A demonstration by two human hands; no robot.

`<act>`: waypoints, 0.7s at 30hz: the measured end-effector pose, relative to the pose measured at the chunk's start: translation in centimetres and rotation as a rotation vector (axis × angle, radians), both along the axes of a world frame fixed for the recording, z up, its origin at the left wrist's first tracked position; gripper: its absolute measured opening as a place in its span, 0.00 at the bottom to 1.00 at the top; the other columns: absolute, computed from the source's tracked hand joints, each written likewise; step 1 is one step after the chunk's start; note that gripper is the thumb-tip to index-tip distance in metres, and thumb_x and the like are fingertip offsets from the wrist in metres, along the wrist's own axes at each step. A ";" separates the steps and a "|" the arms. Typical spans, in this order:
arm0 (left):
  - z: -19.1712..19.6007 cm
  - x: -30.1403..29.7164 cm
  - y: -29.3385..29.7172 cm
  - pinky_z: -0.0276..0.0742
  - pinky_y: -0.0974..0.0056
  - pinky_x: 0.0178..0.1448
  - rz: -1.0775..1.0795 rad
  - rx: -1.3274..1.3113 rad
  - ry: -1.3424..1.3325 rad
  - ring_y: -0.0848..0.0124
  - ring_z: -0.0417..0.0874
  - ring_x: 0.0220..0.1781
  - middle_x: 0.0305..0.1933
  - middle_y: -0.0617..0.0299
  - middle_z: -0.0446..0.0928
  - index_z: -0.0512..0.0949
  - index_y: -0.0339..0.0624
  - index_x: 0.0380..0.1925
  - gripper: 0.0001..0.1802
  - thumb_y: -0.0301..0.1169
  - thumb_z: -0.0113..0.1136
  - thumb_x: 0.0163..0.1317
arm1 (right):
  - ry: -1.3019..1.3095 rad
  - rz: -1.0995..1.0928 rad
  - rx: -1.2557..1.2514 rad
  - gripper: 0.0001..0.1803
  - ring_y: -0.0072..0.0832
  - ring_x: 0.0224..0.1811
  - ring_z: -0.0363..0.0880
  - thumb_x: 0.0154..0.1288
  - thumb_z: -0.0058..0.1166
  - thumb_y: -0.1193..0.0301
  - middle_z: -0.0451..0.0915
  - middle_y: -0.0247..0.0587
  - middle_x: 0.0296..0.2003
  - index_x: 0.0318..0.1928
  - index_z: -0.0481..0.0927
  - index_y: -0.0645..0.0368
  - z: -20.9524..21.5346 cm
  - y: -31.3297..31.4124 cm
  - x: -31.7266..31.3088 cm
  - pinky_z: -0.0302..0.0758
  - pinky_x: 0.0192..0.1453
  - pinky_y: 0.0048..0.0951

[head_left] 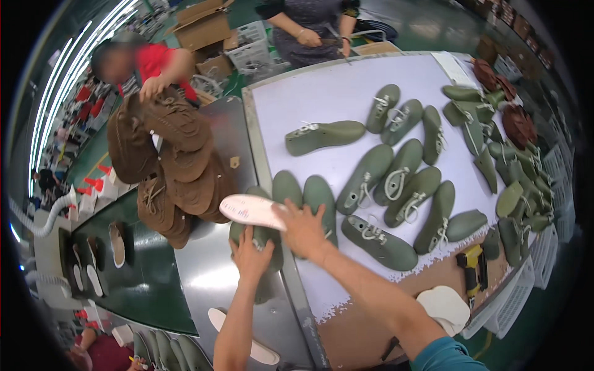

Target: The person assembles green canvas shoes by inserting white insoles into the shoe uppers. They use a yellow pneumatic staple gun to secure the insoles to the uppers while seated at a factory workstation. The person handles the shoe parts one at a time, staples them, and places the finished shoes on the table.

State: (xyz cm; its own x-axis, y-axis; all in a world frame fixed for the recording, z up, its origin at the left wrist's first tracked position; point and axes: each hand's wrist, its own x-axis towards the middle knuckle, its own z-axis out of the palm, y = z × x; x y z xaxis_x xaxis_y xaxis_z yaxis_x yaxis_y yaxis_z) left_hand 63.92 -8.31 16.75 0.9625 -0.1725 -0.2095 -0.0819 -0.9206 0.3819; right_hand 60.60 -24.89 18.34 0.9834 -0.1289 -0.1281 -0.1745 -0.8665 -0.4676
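Hands meet at the near edge of the white table. My left hand lies flat, fingers spread, on a green shoe last, pinning it against the table edge so it cannot roll; it presses rather than closes around the last. My right hand pinches the heel end of a white insole between thumb and fingers, holding it level just above the last, toe pointing left.

Two more bare green lasts lie side by side just behind my hands, touching the held one. Further right, laced green lasts crowd the table in loose rows, near my right forearm. A yellow hand tool and a stack of white insoles sit on the brown patch to the right.

Left of me, a heap of brown uppers rests on the steel bench, held by another person's hand. A dark conveyor belt carries single soles, well apart.
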 end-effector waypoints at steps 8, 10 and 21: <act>0.5 -8.3 7.3 0.58 0.48 0.71 -0.183 -0.090 -0.224 0.43 0.68 0.63 0.60 0.43 0.73 0.77 0.34 0.53 0.23 0.37 0.58 0.62 | -0.121 -0.041 0.420 0.41 0.51 0.54 0.71 0.54 0.55 0.76 0.70 0.51 0.56 0.71 0.60 0.48 0.9 1.7 -15.1 0.61 0.60 0.63; 1.9 -8.8 6.2 0.60 0.51 0.70 -0.191 -0.040 -0.277 0.45 0.69 0.64 0.61 0.40 0.72 0.75 0.32 0.54 0.21 0.34 0.56 0.65 | -0.200 -0.166 0.335 0.41 0.49 0.50 0.72 0.51 0.56 0.79 0.73 0.49 0.48 0.69 0.62 0.52 1.4 -1.3 -18.4 0.66 0.55 0.52; 2.3 -8.8 -15.4 0.61 0.51 0.71 -0.887 -0.322 -0.074 0.47 0.68 0.68 0.66 0.42 0.68 0.75 0.39 0.55 0.28 0.34 0.68 0.53 | -0.319 -0.351 0.140 0.41 0.46 0.54 0.71 0.45 0.58 0.84 0.75 0.45 0.49 0.65 0.66 0.52 -1.7 -10.4 -18.2 0.64 0.59 0.43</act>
